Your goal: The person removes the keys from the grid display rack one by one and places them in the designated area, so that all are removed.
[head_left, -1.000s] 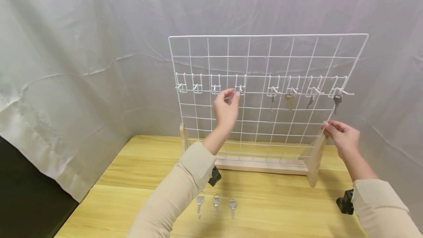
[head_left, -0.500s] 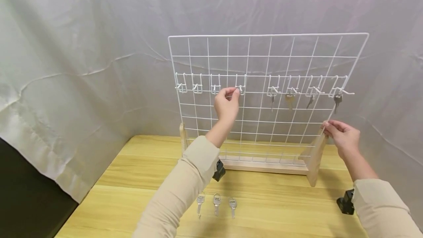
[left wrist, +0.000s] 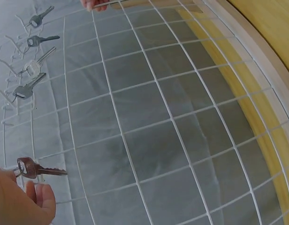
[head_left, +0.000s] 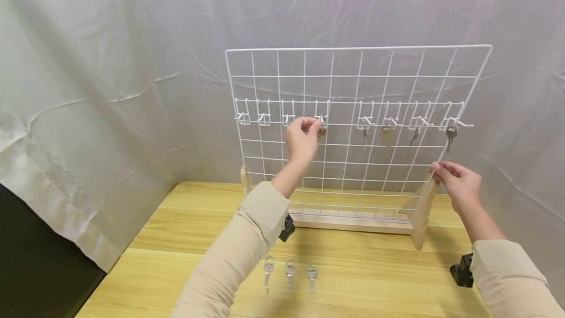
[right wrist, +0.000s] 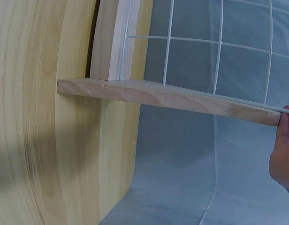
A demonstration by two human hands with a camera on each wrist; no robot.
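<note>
My left hand (head_left: 302, 139) is raised to a white wire hook (head_left: 321, 119) near the middle of the grid rack (head_left: 346, 163). Its thumb and fingertips pinch the small ring of a dark brownish key (left wrist: 28, 168) right at that hook. The blade sticks out past the fingers in the left wrist view; the hand hides part of the ring. With its thumb and fingers, my right hand (head_left: 459, 185) grips the rack's right edge, just at the top of the wooden side support (right wrist: 182, 101).
Several keys hang on the hooks to the right, among them a brass-coloured key (head_left: 387, 134) and a dark key (head_left: 451, 136). Bare hooks such as the leftmost hook (head_left: 242, 118) are on the left. Three silver keys, one of them the middle key (head_left: 290, 271), lie on the wooden table (head_left: 353, 278).
My left hand stays at the same hook with small finger shifts; the dark key now shows below its fingertips in the head view. My right hand has not moved.
</note>
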